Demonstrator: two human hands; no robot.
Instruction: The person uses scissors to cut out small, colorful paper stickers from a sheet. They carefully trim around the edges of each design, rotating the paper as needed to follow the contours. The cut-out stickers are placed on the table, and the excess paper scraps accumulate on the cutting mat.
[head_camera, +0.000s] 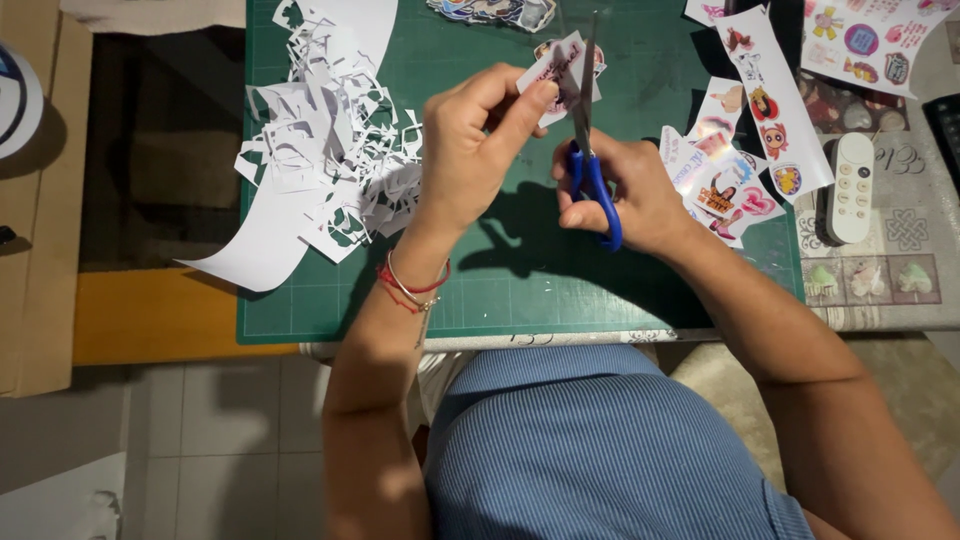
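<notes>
Upright blue-handled scissors (588, 150) through sticker paper (562, 72)

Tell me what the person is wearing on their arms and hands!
Both arms are bare, with no sleeves showing. The left hand has thin bracelets at its wrist: red cord ones and a slim silvery one. The right hand wears no gloves, and no rings or watch can be seen on it.

scissors (590, 150): blue glossy plastic handles, grey metal blades
sticker sheet (565, 68): glossy printed paper
cutting mat (480, 280): matt green
scraps (320, 150): plain white paper
</notes>
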